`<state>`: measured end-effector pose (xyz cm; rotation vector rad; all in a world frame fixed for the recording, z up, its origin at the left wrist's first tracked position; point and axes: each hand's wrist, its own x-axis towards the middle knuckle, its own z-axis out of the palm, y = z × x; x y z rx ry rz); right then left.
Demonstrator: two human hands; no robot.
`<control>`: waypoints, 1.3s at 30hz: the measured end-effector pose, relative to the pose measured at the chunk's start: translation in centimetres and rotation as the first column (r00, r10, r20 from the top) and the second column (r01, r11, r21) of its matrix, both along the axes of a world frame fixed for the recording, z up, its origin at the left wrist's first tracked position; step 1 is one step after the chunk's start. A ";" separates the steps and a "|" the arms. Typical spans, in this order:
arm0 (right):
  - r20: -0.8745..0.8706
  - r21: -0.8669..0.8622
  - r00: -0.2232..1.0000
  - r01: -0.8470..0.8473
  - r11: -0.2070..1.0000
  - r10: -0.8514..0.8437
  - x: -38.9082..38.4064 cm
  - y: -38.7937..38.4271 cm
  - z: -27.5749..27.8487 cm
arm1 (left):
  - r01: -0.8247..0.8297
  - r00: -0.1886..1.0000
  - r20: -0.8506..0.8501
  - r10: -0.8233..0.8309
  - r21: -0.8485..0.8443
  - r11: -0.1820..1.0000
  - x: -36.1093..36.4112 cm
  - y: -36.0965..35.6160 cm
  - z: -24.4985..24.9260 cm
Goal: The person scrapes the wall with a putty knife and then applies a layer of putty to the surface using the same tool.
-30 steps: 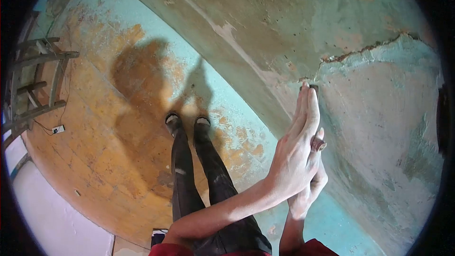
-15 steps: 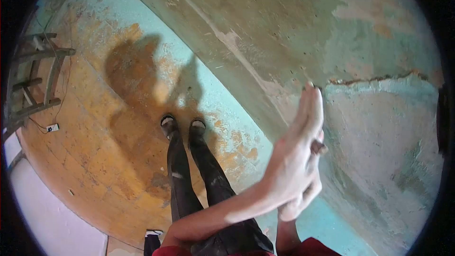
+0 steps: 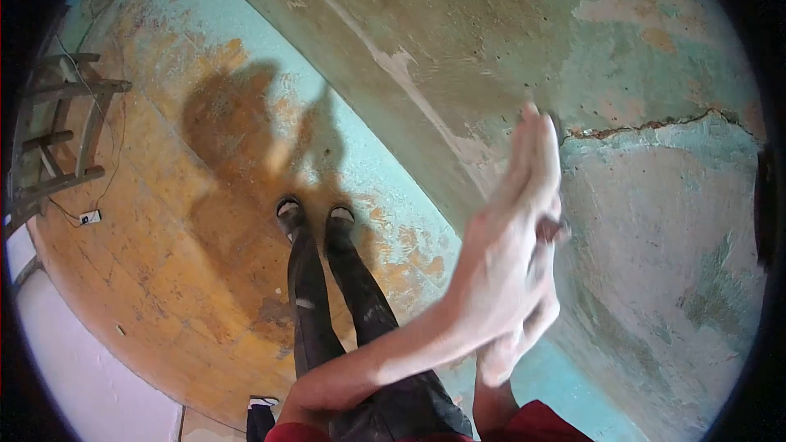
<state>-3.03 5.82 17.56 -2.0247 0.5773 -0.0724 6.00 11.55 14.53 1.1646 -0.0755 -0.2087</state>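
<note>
My left hand [image 3: 499, 266] lies palm-inward against my right hand, its fingers stretched out and pointing up along the wall. My right hand [image 3: 524, 340] is mostly hidden behind it; its wrist and part of the palm side show below. A small dark brown object [image 3: 550, 231] sticks out at the right side of the two hands, seemingly gripped by my right hand, blurred at its tip. Behind the hands stands the patchy plastered wall [image 3: 655, 213], with a jagged crack [image 3: 647, 127] to the right of my fingertips.
A wooden trestle [image 3: 61, 131] stands at the left, near a cable and a white socket block [image 3: 90, 217]. The floor [image 3: 164, 262] is orange and stained. A person's leg and foot [image 3: 262, 413] show at the bottom left, beside a pale panel [image 3: 90, 352].
Both hands, still together, have shifted slightly, the fingertips reaching higher. The brown object has risen a little with them. The view has tilted slightly.
</note>
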 end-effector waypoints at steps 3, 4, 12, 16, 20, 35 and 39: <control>0.062 -0.167 0.994 0.100 0.981 -0.091 0.0 0.2 0.8 | -0.033 0.999 -0.013 0.034 0.052 0.998 -1.4 -0.8 1.0; 0.059 -0.167 0.994 0.101 0.981 -0.092 0.2 0.3 0.8 | -0.031 0.999 -0.016 0.032 0.051 0.998 -1.0 -0.7 0.6; 0.138 -0.118 0.988 0.089 0.989 -0.072 0.6 0.9 0.6 | -0.072 0.994 0.082 0.073 -0.012 0.997 -0.1 -0.3 0.5; 0.033 0.028 0.999 -0.004 1.000 0.003 1.6 1.6 -0.1 | -0.026 0.999 0.030 0.026 -0.002 1.000 1.0 1.5 0.6; 0.081 0.013 0.969 0.232 0.973 -0.232 1.7 2.3 1.0 | -0.066 0.974 0.223 0.035 0.130 0.989 0.5 0.9 0.7; 0.117 0.136 0.955 0.255 0.957 -0.271 3.7 4.7 1.8 | -0.089 0.952 0.305 0.011 0.245 0.965 1.1 1.8 1.4; 0.060 0.219 0.998 0.001 0.976 -0.015 5.0 3.5 1.8 | -0.093 0.979 0.196 0.063 0.147 0.985 4.7 3.7 2.2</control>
